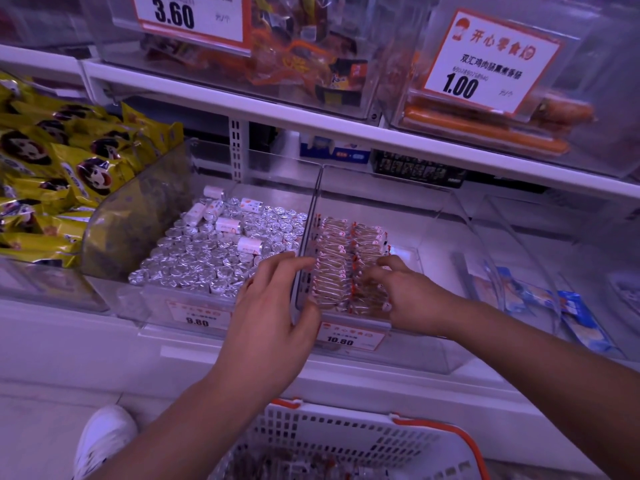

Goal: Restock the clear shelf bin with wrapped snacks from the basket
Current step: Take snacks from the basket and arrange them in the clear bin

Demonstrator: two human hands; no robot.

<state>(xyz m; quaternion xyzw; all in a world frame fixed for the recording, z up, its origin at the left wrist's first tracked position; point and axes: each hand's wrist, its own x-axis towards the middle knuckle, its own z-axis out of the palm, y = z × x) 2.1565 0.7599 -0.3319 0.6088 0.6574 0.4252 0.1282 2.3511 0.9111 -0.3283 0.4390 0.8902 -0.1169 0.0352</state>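
I see my left hand (273,317) with fingers spread flat on the clear plastic shelf bin (450,237), touching two rows of crinkly clear-wrapped tan snacks (332,271). My right hand (405,292) curls narrowly onto the right row; grip unclear. The white slotted plastic basket (346,434) sits below my wrists.

The clear shelf bin (446,216) is looking like smooth, see-through plastic. The wrapped snacks (332,271) are being covered in shiny, crinkly clear wrap. Shiny silver foil is being shown on the small rolls (194,261). The basket (346,434) is looking like matt white plastic.
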